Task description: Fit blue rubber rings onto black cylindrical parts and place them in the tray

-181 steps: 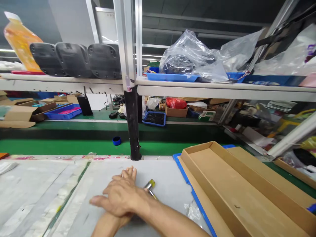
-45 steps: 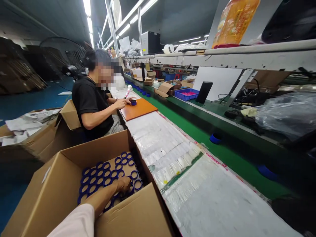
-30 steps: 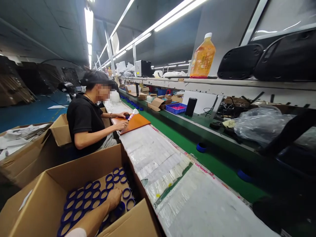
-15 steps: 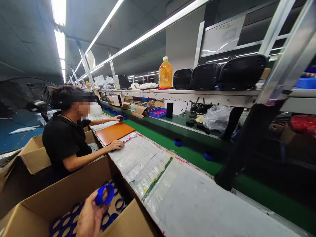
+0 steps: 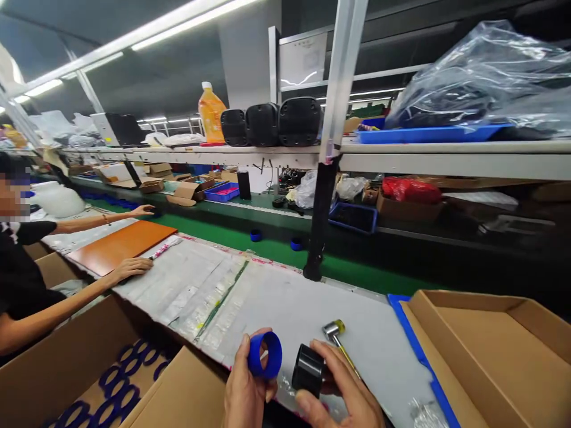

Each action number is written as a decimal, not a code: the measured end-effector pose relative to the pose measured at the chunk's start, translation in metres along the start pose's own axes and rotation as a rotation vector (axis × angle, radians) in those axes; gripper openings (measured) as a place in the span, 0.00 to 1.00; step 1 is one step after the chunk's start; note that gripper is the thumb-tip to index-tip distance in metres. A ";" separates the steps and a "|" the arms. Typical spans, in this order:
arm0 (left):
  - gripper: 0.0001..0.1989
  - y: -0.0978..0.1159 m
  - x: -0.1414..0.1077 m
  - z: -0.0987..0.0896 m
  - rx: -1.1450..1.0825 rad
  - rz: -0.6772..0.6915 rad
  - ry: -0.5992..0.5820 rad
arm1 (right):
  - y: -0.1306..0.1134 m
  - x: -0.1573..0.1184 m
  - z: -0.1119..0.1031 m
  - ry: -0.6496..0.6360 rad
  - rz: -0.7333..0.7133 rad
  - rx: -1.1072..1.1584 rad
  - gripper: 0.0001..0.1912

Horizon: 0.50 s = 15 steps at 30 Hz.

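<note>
A blue ring (image 5: pixel 277 355) is held between the thumb and fingers of my left hand (image 5: pixel 247 380), its opening facing the camera. Just to its right, my right hand (image 5: pixel 345 389) grips a black cylindrical part (image 5: pixel 307 370). The two parts are close but apart, above the near edge of the light grey worktable (image 5: pixel 285 297). Behind my right hand a hammer (image 5: pixel 333 330) with a metal and yellow head lies on the table. At the lower left, a cardboard box (image 5: pixel 178 395) holds several blue rings (image 5: pixel 111 380).
At the left, a person's hand (image 5: pixel 134 267) rests by an orange board (image 5: pixel 127 241); their other hand reaches to the green belt (image 5: pixel 214 233), where blue rings sit. An open cardboard tray (image 5: pixel 495 356) on blue material lies right. A black-wrapped post (image 5: pixel 319 220) stands behind the table.
The view has swung right. My left hand has moved from over the box to above the table with the blue ring. My right hand has come into view with the black part.
</note>
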State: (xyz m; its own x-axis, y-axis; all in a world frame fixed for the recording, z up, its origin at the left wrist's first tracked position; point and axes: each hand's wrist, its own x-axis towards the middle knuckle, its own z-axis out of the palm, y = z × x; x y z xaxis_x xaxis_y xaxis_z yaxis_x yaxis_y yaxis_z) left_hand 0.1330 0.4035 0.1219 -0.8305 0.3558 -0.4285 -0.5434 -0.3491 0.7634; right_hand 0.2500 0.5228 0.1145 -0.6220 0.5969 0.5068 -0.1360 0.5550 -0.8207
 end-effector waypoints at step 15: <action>0.31 0.000 -0.018 0.015 0.607 0.272 -0.185 | 0.003 0.016 -0.011 -0.121 -0.355 -0.145 0.21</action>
State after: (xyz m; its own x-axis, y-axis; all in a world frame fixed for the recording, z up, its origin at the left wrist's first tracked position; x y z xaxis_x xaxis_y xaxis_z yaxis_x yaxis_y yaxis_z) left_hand 0.1499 0.4100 0.1371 -0.8639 0.4852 -0.1351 -0.1096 0.0807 0.9907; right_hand 0.2482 0.5405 0.1230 -0.6436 0.2855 0.7101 -0.2539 0.7956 -0.5501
